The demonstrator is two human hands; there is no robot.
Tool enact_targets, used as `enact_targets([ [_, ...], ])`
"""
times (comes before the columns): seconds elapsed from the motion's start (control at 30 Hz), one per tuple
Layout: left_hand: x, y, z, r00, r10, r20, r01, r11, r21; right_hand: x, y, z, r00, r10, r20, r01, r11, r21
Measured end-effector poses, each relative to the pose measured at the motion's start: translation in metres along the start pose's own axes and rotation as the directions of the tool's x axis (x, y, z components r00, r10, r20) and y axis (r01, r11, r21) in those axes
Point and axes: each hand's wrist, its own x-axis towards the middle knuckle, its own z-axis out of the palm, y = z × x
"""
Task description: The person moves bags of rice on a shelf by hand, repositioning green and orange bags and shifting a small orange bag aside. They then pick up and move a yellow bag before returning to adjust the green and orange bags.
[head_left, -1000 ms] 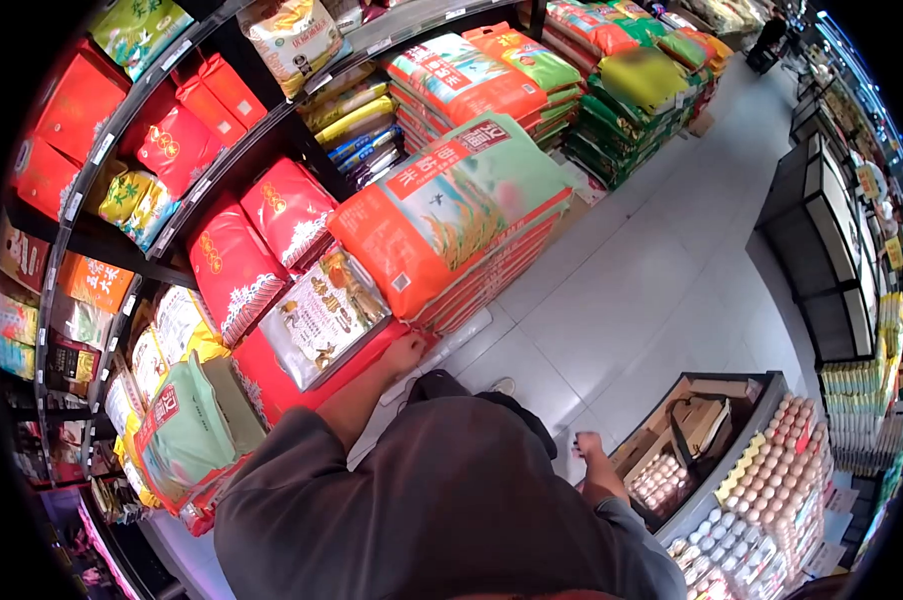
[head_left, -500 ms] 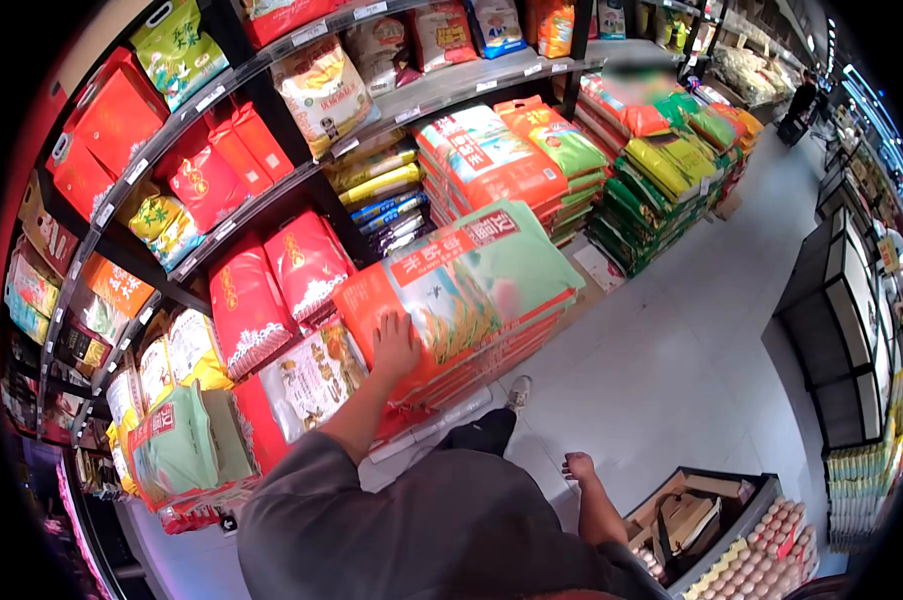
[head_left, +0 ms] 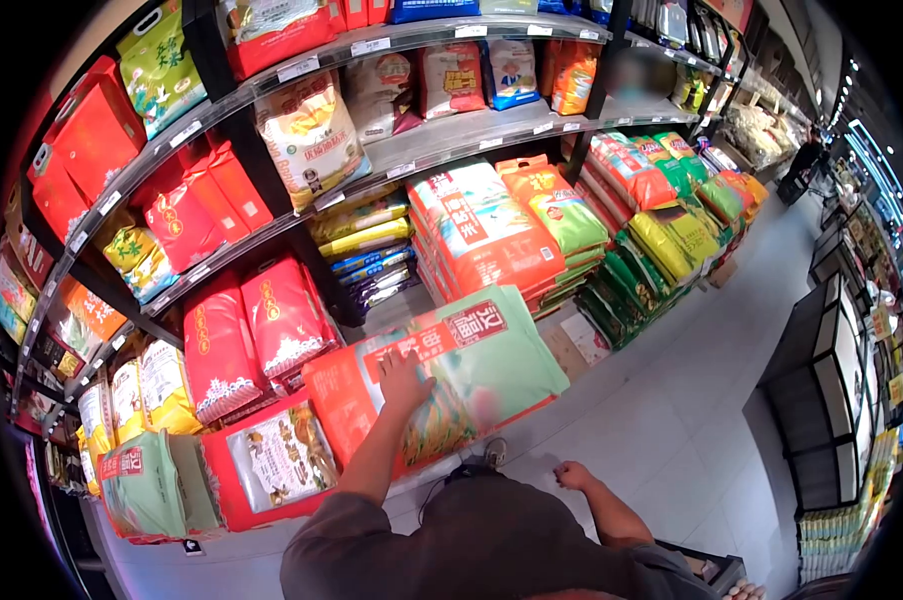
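Note:
My left hand [head_left: 405,382] rests on the top of a red-and-green rice bag [head_left: 492,375], fingers spread over its printed front. The bag lies flat at the front of the low display. Left of it is a red bag with a clear window [head_left: 282,455], and past that a green bag [head_left: 157,490] at the corner. My right hand [head_left: 572,476] hangs over the floor beside my body, touching nothing I can see. Its fingers are curled in, and nothing shows in them.
Shelves [head_left: 452,150] of bagged rice rise ahead. Further stacks of orange-and-white bags [head_left: 487,225] and green bags [head_left: 632,290] run along the aisle floor [head_left: 662,420]. Dark-framed display units [head_left: 822,380] stand on the right. A bin edge [head_left: 702,565] shows below my right arm.
My view has shifted, and the egg trays and bin have mostly left it. My left hand has moved further over the bag's top. My right hand still hangs at my side.

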Motion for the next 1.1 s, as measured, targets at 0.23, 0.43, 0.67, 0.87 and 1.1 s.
enact_targets([
  [0.23,0.079,0.05,0.029,0.969,0.208,0.138,-0.183,0.968,-0.17,-0.005,0.031,-0.073,0.957,0.285,-0.06,-0.269,0.944,0.19],
  [0.43,0.107,0.104,0.053,0.956,0.254,0.147,-0.227,0.958,-0.176,0.052,0.074,-0.079,0.963,0.217,0.158,-0.25,0.942,0.226],
  [0.67,0.08,0.131,0.081,0.962,0.236,-0.138,-0.253,0.96,-0.118,0.06,-0.051,-0.096,0.98,-0.193,-0.042,0.161,0.902,-0.401],
  [0.87,0.059,0.15,0.074,0.958,0.214,-0.189,-0.224,0.974,-0.035,0.081,-0.079,-0.131,0.985,-0.168,0.047,0.172,0.982,-0.078],
  [1.1,0.058,0.181,0.09,0.983,0.078,-0.164,-0.064,0.994,0.09,0.108,0.019,-0.179,0.992,-0.115,-0.06,0.118,0.991,0.057],
])
